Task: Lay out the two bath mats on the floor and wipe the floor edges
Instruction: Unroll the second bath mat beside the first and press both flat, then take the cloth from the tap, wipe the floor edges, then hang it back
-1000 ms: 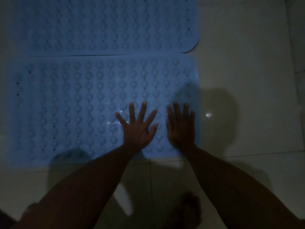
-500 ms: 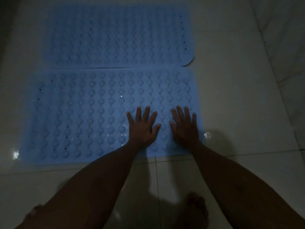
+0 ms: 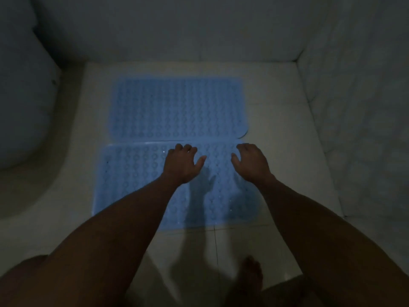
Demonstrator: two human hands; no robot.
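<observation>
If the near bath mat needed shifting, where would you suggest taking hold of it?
Probably the near bath mat at its right short edge, approached from the bare floor on the right. It lies flat, its far edge butts the far mat, and the right hand hovers nearby.

No readable text, labels, brands or numbers anywhere; scene dim.
</observation>
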